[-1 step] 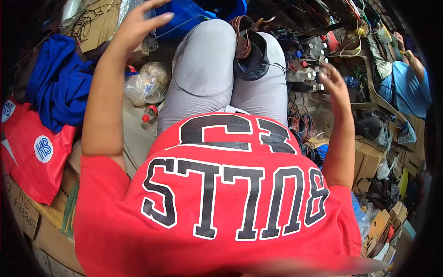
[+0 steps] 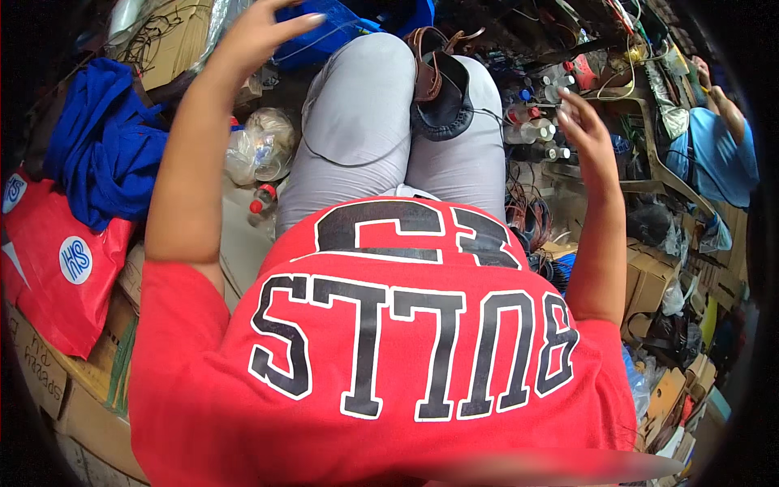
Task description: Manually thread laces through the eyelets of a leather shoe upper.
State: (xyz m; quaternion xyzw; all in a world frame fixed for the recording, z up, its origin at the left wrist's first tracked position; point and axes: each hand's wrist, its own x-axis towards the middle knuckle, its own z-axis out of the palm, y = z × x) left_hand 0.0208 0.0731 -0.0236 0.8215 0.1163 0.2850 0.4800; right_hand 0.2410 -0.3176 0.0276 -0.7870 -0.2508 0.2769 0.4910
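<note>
Nothing much has shifted since the earlier frame — both hands hang in nearly the same raised spots, and the shoe piece lies where it lay on the lap.

The left hand [image 2: 256, 32], at the upper left of the frame, is lifted with fingers spread wide and holds nothing; its fingertips reach toward a blue plastic bag [image 2: 341, 32] at the top centre. The right hand [image 2: 586, 134], at the upper right, is also open and empty, fingers loosely splayed above a cluster of small bottles [image 2: 535, 134] standing on the floor.

Between the hands, at the top centre, a dark leather shoe upper [image 2: 442, 93] with brown straps rests across the knees of the grey trousers [image 2: 357, 138], touching both thighs.

Below the left hand, a clear plastic bag [image 2: 260, 150] sits on the floor just beside the left thigh, holding crumpled pale contents that cannot be made out; a small red-capped bottle [image 2: 261, 199] lies near it. Further left, a blue cloth [image 2: 101, 146] is heaped against a red bag [image 2: 61, 268], which leans on cardboard boxes [image 2: 73, 390] at the lower left.

At the right edge, more cardboard boxes [image 2: 649, 284] stand stacked — their contents are hidden. Beyond them, at the upper right, another person in a light blue shirt [image 2: 722, 154] sits.
</note>
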